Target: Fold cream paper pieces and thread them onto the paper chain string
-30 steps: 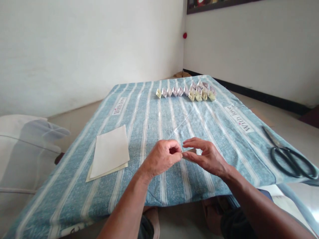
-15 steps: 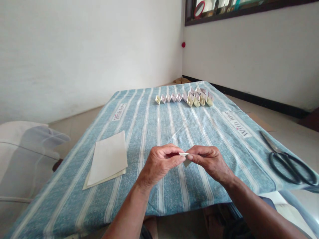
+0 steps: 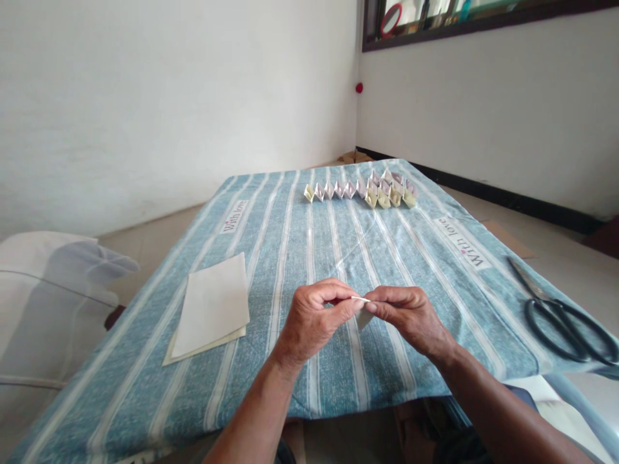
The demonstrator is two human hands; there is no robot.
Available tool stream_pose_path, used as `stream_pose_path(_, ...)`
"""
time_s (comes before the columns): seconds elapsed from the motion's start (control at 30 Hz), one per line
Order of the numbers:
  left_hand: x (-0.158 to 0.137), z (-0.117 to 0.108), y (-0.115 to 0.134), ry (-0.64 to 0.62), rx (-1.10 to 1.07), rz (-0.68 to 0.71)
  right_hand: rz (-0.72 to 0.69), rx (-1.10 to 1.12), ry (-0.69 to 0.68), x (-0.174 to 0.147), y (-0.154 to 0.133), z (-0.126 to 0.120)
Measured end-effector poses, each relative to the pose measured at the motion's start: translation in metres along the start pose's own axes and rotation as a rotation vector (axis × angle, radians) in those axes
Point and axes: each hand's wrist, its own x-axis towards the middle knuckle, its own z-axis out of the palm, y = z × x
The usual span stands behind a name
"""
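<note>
Between my two hands, just above the cloth near the front of the table, is a small folded piece of paper (image 3: 363, 318). The thumb and fingers of my left hand (image 3: 319, 314) pinch its left side. My right hand (image 3: 403, 312) grips its right side the same way, so the fingertips nearly meet. Much of the paper is hidden behind the fingers. Farther back stands a group of folded paper pieces (image 3: 349, 189), pale yellow and pinkish, joined in rows. A thin pale thread (image 3: 355, 247) lies on the cloth between them and my hands.
A stack of pale paper sheets (image 3: 213, 306) lies to the left. Large black-handled scissors (image 3: 563, 316) rest near the right edge. A blue and white striped cloth (image 3: 271, 367) covers the table. White plastic-like material (image 3: 48, 270) sits beyond the left edge.
Both hands hold the folded paper in almost the same place. Its top edge now looks thinner and is tilted slightly differently. The whole view has shifted a little.
</note>
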Motion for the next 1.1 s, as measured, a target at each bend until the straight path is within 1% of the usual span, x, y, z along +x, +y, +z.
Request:
stream_pose_path(0.2,-0.001,0.003,0.000,0.049,0.024,0.006,0.023,0.036,0.045,0.000,0.004,0.002)
stream_pose_path(0.33,-0.001,0.006,0.002,0.044,0.011,-0.036,0.071,0.124,0.065,0.000,0.009,0.003)
stream_pose_path(0.47,-0.001,0.006,0.005,0.020,-0.045,-0.072,0.123,0.268,0.018,0.001,0.014,0.003)
stream_pose_path(0.63,-0.002,0.004,0.005,-0.068,-0.222,-0.158,0.258,0.463,-0.061,0.001,0.017,0.005)
stream_pose_path(0.73,-0.002,0.002,0.003,-0.107,-0.270,-0.172,0.300,0.528,-0.096,-0.001,0.019,0.008)
stream_pose_path(0.8,-0.002,0.001,0.002,-0.116,-0.289,-0.176,0.304,0.564,-0.130,-0.002,0.020,0.011)
stream_pose_path(0.93,-0.002,0.003,0.002,-0.077,-0.289,-0.181,0.269,0.584,-0.221,-0.003,0.022,0.015)
stream_pose_path(1.0,-0.002,0.004,0.002,-0.061,-0.284,-0.196,0.254,0.581,-0.232,-0.002,0.023,0.016)
stream_pose_path(1.1,-0.003,0.007,0.003,-0.077,-0.345,-0.247,0.248,0.562,-0.227,-0.001,0.026,0.017)
